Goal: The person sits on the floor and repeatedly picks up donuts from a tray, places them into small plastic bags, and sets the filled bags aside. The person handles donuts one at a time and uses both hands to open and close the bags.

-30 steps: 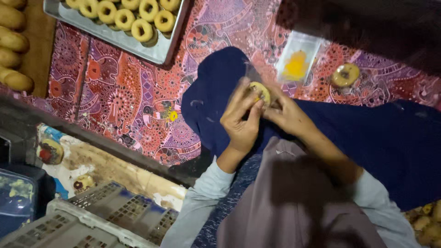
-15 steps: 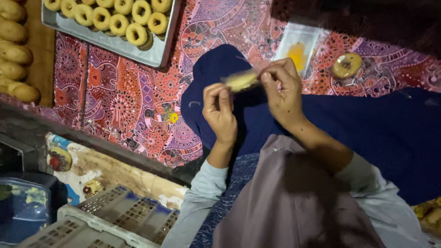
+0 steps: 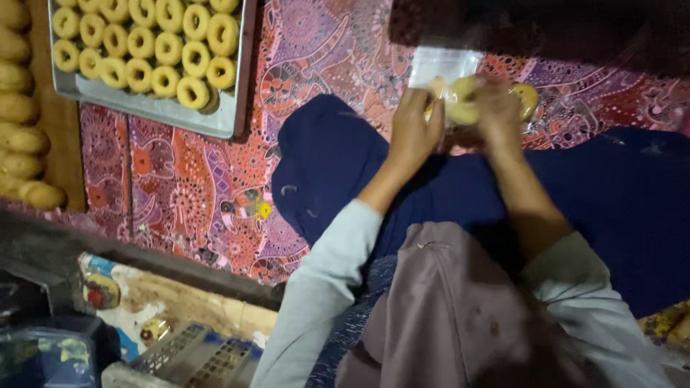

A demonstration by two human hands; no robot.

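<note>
Fingers [image 3: 420, 108] of my left hand [image 3: 413, 133] are curled in on the near side of a pale yellow ring-shaped pastry [image 3: 463, 100], and my right hand [image 3: 496, 108] closes on it from the other side, so both hands have it pinched between them. Motion blur smears the fingertips, so I cannot tell exactly how tight each grip is. That pastry sits right at the mouth of a small clear plastic bag [image 3: 445, 65], which lies flat just beyond my hands; whether the pastry is partly inside I cannot tell. Just right of my right hand, another round yellow pastry [image 3: 526, 97] rests in clear wrapping, touching or nearly touching my knuckles.

Under my wrists spreads a dark navy cloth [image 3: 323, 158], draped over a red and purple patterned batik sheet [image 3: 180, 187] that covers the surface. Well off to my left, on that sheet, stands a grey metal baking tray [image 3: 237, 108] lined with rows of ring-shaped pastries [image 3: 144, 50]. Left of the tray, a wooden board [image 3: 61, 136] carries a column of plain oval dough pieces [image 3: 21, 136]. Nearer me, my pale grey sleeves [image 3: 323, 302] run down from both hands.
</note>
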